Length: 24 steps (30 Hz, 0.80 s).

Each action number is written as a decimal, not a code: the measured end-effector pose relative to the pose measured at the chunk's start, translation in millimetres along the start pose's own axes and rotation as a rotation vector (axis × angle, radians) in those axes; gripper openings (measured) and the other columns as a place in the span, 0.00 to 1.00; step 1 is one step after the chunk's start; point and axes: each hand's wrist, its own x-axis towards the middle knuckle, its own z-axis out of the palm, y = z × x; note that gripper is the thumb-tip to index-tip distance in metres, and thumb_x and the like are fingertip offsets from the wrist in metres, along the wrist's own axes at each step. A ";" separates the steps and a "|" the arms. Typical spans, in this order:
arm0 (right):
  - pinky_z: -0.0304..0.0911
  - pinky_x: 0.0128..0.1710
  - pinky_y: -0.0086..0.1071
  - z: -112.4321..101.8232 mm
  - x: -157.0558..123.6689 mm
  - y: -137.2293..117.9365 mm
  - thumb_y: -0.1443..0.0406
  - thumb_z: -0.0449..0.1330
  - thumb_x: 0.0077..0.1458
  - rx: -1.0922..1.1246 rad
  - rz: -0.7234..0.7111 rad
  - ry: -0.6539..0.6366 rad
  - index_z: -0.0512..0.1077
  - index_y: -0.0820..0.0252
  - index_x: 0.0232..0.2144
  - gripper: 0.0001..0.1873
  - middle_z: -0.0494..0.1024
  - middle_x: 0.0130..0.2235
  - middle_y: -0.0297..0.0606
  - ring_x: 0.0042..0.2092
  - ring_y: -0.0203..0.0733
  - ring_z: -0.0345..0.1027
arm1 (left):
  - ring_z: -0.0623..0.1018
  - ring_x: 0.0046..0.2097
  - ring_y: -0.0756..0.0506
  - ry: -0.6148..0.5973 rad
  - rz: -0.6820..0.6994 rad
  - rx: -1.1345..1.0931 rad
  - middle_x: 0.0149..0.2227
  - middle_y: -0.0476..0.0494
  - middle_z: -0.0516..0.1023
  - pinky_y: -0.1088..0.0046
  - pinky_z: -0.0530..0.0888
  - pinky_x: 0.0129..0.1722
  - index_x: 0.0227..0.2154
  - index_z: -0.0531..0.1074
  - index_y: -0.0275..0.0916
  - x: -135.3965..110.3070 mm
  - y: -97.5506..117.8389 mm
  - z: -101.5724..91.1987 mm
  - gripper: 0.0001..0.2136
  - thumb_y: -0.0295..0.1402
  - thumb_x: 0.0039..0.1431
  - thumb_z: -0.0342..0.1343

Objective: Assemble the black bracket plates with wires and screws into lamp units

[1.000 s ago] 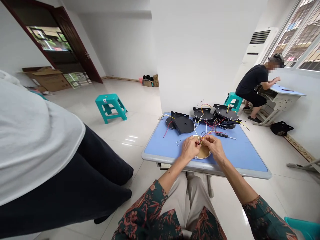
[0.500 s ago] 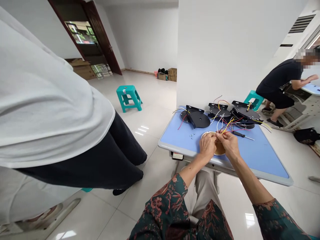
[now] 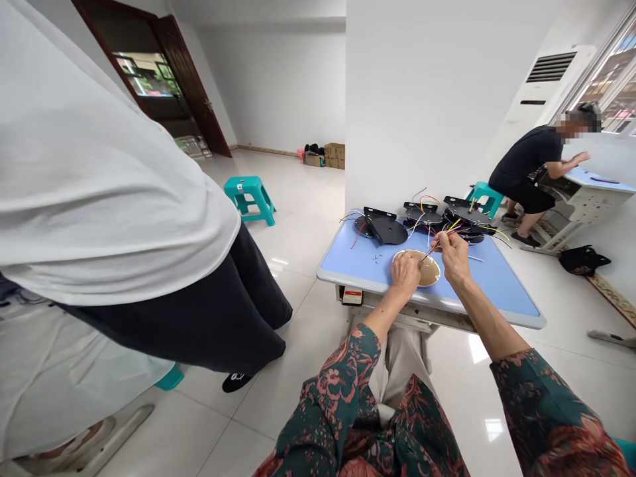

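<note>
Blue tabletop (image 3: pixel 348 262) (front edge close): right hand (image 3: pixel 453 255) pinches wires (image 3: pixel 433 244), left hand (image 3: pixel 405 275) touches disc (image 3: pixel 430 273).

A blue-topped table (image 3: pixel 342 265) carries a round tan-faced disc (image 3: pixel 430 271), with small screws (image 3: pixel 376 258) to its left, a screwdriver (image 3: pixel 476 258) to its right, and black metal plates (image 3: pixel 382 230) trailing colored wires, some stacked, beyond it.

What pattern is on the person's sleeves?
The right sleeve shows a coral-red floral print on dark green, best seen in the head view.
</note>
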 end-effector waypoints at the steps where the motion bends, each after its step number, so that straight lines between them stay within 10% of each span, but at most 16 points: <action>1: 0.63 0.32 0.31 -1.2 2.2 -2.5 0.41 0.60 0.54 -0.003 -0.011 0.001 0.70 0.57 0.26 0.26 0.73 0.26 0.34 0.30 0.37 0.67 | 0.74 0.52 0.39 0.001 -0.004 0.001 0.46 0.37 0.78 0.62 0.72 0.53 0.41 0.81 0.39 -0.1 0.3 0.0 0.11 0.31 0.69 0.52; 17: 0.54 0.26 0.32 14.3 0.9 -21.3 0.41 0.65 0.49 0.160 0.046 -0.166 0.67 0.55 0.24 0.26 0.67 0.22 0.30 0.24 0.35 0.60 | 0.77 0.48 0.41 -0.070 0.112 -0.143 0.45 0.38 0.81 0.63 0.70 0.53 0.40 0.78 0.39 14.3 -0.8 -10.4 0.09 0.31 0.68 0.52; 24: 0.50 0.23 0.30 12.9 14.7 -12.8 0.38 0.68 0.44 0.317 0.153 -0.239 0.67 0.55 0.25 0.29 0.62 0.20 0.27 0.22 0.33 0.52 | 0.74 0.32 0.49 -0.196 0.096 -0.564 0.28 0.50 0.74 0.75 0.72 0.37 0.36 0.70 0.40 29.2 -1.4 -4.2 0.14 0.32 0.73 0.40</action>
